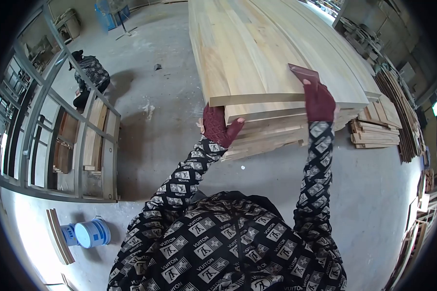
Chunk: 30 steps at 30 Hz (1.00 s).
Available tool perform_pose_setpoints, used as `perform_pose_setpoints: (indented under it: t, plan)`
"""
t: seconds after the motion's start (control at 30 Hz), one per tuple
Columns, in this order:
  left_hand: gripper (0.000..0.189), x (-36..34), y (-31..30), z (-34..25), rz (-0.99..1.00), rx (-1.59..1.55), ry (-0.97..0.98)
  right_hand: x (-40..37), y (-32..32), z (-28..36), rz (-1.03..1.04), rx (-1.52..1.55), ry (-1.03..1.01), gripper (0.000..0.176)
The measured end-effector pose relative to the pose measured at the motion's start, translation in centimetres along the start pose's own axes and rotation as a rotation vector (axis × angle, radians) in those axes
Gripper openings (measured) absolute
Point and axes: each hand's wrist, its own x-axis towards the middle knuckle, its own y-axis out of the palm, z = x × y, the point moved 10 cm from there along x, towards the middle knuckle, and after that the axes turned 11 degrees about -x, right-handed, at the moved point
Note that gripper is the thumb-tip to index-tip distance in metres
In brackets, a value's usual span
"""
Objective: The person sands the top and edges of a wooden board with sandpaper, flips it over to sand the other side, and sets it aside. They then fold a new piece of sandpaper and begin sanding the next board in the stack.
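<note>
The person stood over a tall stack [272,127] of pale, smooth-planed wooden panels, long rectangles with fine straight grain and square-cut ends. Both hands wore knitted dark red gloves, below sleeves printed in a black-and-white diamond pattern. The right hand [319,102] pinched one thin, flat, reddish-brown scraper [303,73], holding it up on the near edge of the top panel [257,48]. The left hand [218,126] was pressed against the near left corner of the stack just under that panel, thumb spread. Its fingers were hidden, so I could not tell whether it gripped.

On the dusty grey concrete floor to the right lay one lower pile of short boards [376,132]. To the left stood one grey metal rack [58,126] holding upright planks. One blue-and-white plastic bucket [92,233] sat near it, and one other person [90,72] crouched beyond.
</note>
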Motion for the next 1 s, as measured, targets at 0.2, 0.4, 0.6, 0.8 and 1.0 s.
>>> perform_pose_setpoints:
  t: [0.2, 0.4, 0.6, 0.8, 1.0]
  plan:
    - [0.060, -2.1, 1.5, 5.3, -0.117, -0.239, -0.113, -3.6, 3.3, 12.6, -0.266, 0.108, -0.305, 0.015]
    - [0.056, -0.4, 1.1, 1.4, 0.038, -0.017, -0.081, -2.7, 3.1, 16.6, -0.010, 0.445, -0.336, 0.017]
    - [0.049, 0.4, 0.1, -0.8, 0.056, 0.072, 0.007, 0.4, 1.5, 1.8, -0.053, -0.246, -0.342, 0.010]
    - [0.054, -0.6, 0.3, -0.3, 0.013, 0.040, 0.017, -0.9, 1.8, 11.7, -0.016, 0.260, -0.413, 0.015]
    - [0.063, -0.2, 0.1, 0.6, 0.114, -0.107, -0.053, -1.9, 1.9, 15.0, 0.084, 0.440, -0.423, 0.029]
